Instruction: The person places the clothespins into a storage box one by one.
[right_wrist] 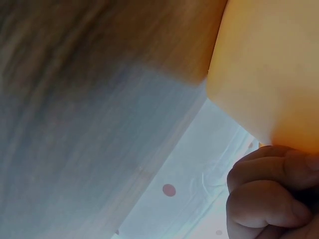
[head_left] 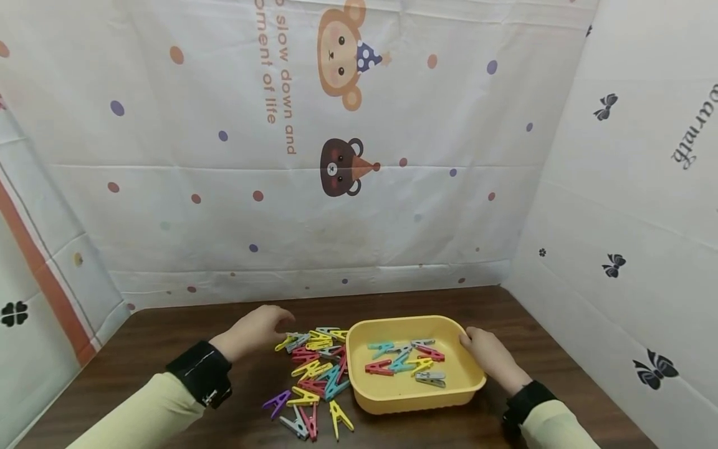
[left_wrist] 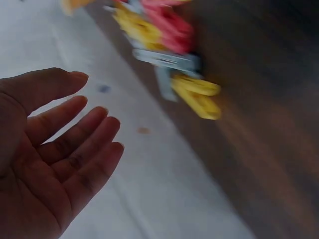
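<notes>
Head view: left grip (head_left: 259, 327), relaxed and empty, lies nearer the heaped clothespins (head_left: 311, 369), which spread just to its right, while right grip (head_left: 490, 354) holds the yellow basin (head_left: 415, 404) by its rim.

White cartoon-printed backdrop (head_left: 303, 215) behind a dark brown table (head_left: 244, 408)

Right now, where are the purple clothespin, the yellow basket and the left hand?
Purple clothespin (head_left: 281, 400): head view, middle of its body.
Yellow basket (head_left: 415, 405): head view, outer wall on the near side.
Left hand (head_left: 255, 330): head view, back of the hand.
</notes>
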`<state>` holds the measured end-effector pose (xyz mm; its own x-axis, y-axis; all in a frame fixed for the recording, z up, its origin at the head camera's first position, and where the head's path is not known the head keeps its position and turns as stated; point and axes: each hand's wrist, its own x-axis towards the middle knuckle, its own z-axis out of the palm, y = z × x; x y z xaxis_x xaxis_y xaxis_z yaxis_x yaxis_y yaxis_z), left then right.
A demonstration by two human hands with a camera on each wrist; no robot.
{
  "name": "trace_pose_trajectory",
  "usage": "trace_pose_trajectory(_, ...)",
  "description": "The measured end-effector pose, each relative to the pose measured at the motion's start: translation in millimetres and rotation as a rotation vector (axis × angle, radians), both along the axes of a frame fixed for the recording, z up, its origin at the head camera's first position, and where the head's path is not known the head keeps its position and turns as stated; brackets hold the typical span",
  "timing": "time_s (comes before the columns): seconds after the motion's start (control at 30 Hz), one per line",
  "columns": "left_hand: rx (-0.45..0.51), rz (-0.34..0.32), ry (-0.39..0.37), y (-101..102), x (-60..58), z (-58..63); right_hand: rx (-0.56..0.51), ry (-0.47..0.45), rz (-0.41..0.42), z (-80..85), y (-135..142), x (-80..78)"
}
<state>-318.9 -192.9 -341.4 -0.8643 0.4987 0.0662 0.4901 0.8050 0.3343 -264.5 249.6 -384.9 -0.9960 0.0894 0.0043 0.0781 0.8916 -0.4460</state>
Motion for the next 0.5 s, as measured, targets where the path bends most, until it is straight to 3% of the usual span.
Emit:
trace_pose_trajectory(0.23,-0.001,0.073,-0.069,-9.6,-22.6,-35.6,-0.006,-0.015,-0.009,-1.0,0.1,0.3)
trace_pose_trajectory(0.5,-0.035,0.114,-0.096,-4.6,-36.8,-52.0,0.002,-0.003,-0.013,-0.9,-0.3,0.5)
